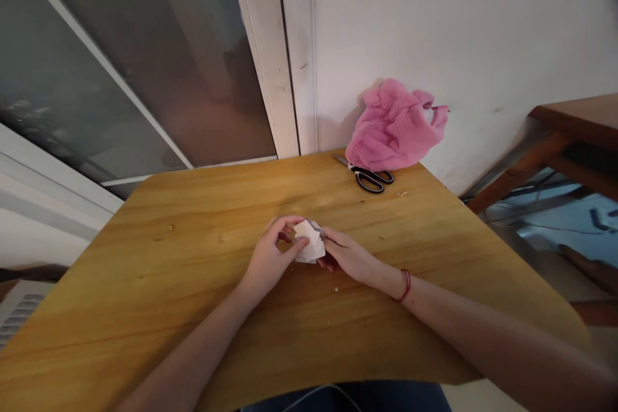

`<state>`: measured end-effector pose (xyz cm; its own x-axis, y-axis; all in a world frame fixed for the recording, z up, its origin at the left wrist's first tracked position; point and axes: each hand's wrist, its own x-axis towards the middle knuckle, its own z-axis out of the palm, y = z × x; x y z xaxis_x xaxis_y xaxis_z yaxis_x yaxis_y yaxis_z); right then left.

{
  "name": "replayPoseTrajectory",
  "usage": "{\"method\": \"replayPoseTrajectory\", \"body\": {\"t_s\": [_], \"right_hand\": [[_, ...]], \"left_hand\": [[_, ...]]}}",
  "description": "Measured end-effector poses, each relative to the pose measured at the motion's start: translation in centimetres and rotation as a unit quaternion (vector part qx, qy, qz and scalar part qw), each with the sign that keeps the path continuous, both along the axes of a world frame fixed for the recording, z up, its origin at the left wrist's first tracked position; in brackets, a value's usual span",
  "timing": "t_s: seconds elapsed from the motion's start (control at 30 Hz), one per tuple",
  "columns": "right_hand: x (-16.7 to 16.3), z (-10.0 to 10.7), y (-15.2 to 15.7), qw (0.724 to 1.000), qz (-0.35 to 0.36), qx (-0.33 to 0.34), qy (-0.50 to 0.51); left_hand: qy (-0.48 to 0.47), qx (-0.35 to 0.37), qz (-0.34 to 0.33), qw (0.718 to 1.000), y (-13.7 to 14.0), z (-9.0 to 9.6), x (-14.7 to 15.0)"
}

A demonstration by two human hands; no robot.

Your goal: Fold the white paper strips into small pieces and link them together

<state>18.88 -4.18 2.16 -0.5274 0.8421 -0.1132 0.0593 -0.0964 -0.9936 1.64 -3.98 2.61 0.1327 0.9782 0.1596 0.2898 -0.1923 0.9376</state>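
Between my two hands is a small bunch of white paper pieces point(310, 242), overlapping at uneven angles. My left hand point(276, 249) pinches them from the left, with its thumb lying across the front and its fingers curled behind. On the other side my right hand point(345, 254) grips the right edge, and some of its fingers are hidden beneath the paper. A small greyish bit shows near the right fingertips; what it is I cannot make out. Both hands are just above the middle of the wooden table point(203, 290).
Black-handled scissors point(369, 179) lie at the table's far edge, partly against a pink plush cloth item point(396, 125). Small crumbs are scattered on the wood. Behind stand a white wall point(458, 32) and a glass-panelled door point(159, 58). Another wooden table point(574, 119) is at the right.
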Motion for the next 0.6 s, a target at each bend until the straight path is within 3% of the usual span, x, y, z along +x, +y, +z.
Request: {"method": "replayPoseTrajectory", "body": {"t_s": [0.17,0.4,0.6], "right_hand": [[0.03,-0.2,0.03,1.0,-0.01,0.017,-0.003],[0.03,-0.12,-0.17,0.997,-0.015,0.048,-0.055],[-0.03,0.11,-0.24,0.995,-0.048,0.057,-0.06]], "left_hand": [[-0.11,-0.138,-0.072,0.982,0.1,-0.16,0.14],[-0.105,-0.101,-0.023,0.989,-0.12,-0.22,0.32],[-0.164,-0.129,-0.041,0.977,-0.19,-0.01,0.41]]}}
